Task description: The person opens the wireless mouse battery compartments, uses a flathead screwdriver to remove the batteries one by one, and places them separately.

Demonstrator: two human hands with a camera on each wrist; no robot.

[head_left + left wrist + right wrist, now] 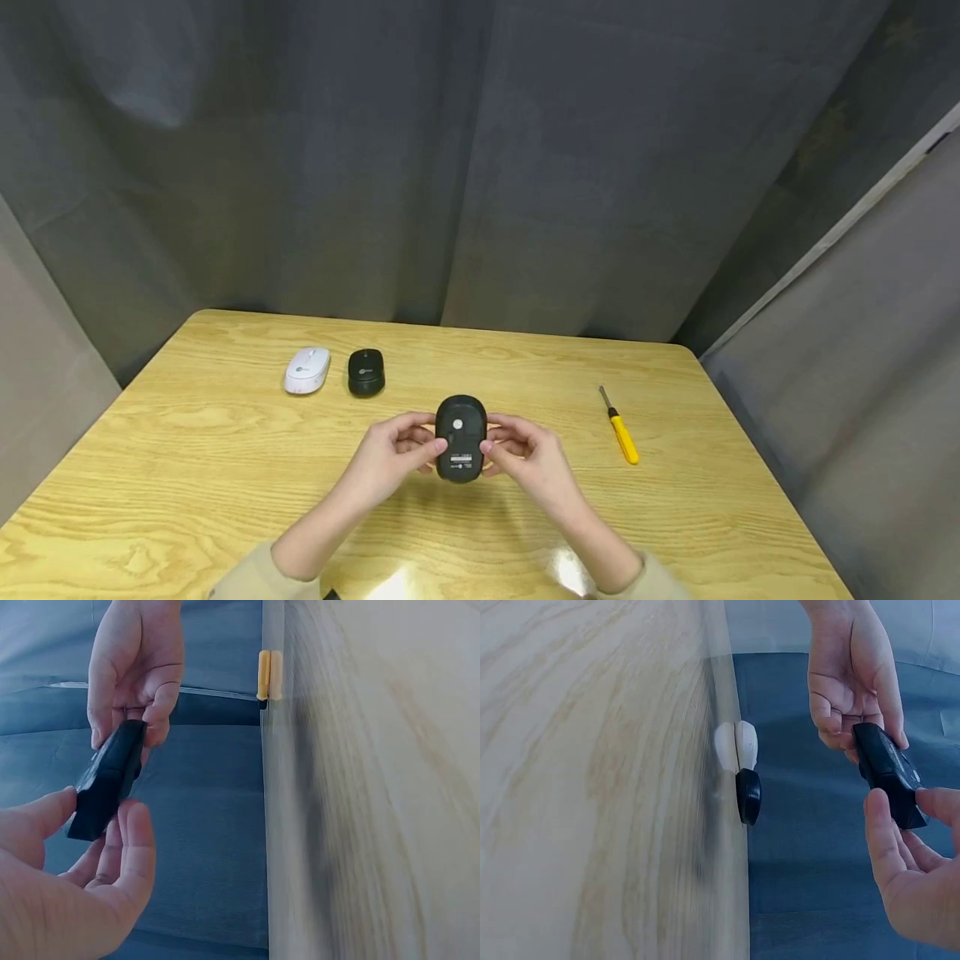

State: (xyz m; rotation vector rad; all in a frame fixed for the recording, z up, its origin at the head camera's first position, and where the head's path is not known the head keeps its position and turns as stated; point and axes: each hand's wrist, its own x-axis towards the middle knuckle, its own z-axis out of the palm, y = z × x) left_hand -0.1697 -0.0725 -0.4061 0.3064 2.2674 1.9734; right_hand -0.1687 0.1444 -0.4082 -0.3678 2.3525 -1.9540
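A black computer mouse (461,440) is held up above the table, its underside with a pale round spot and a printed label turned toward the head camera. My left hand (386,461) pinches its left edge, thumb on the underside and fingers behind. On the opposite edge my right hand (534,463) grips it the same way. Both wrist views show the mouse (109,780) tilted between the two hands, with the table surface off to the side.
Toward the back left of the wooden table (225,467) lie a white mouse (307,370) and a second black mouse (366,372). A screwdriver (621,432) with a yellow handle lies at the right. Grey curtains (465,167) hang behind the table.
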